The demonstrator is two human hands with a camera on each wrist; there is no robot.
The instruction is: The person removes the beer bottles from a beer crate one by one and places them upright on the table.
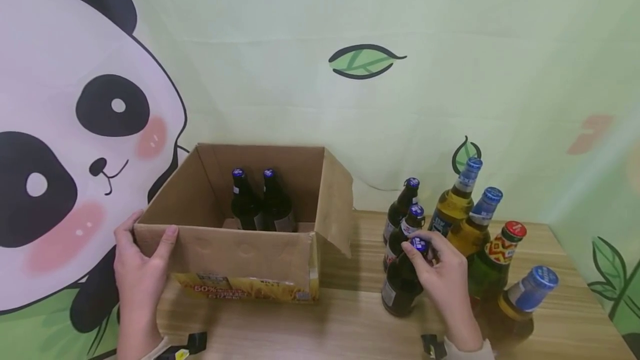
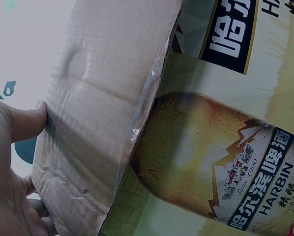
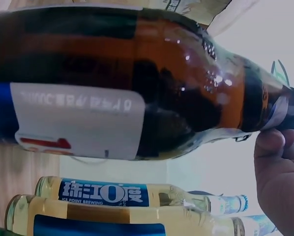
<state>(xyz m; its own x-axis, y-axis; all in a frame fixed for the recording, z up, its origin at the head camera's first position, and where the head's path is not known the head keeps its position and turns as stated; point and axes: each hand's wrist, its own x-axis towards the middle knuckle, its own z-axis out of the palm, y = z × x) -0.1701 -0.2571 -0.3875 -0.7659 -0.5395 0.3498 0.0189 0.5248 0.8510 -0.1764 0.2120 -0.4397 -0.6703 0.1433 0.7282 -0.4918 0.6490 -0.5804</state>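
Note:
My left hand [image 1: 142, 265] grips the near left corner of an open cardboard box [image 1: 240, 251], its thumb on the folded front flap. In the left wrist view the thumb [image 2: 29, 120] presses the flap's edge beside the printed beer-bottle side. Two dark beer bottles [image 1: 246, 201] with blue caps stand upright inside the box, their lower parts hidden by the front wall. On the right, my right hand [image 1: 442, 274] pinches the neck of another dark beer bottle [image 1: 397, 288] near its blue cap. The right wrist view shows this brown bottle [image 3: 186, 88] close up.
Two more dark bottles [image 1: 395, 215] stand behind the held one. To the right are two pale yellow bottles [image 1: 452, 204], a green bottle with a red cap [image 1: 492, 268] and a blue-capped brownish bottle [image 1: 522, 307]. A panda-printed cloth [image 1: 270, 71] hangs behind the wooden table [image 1: 350, 321].

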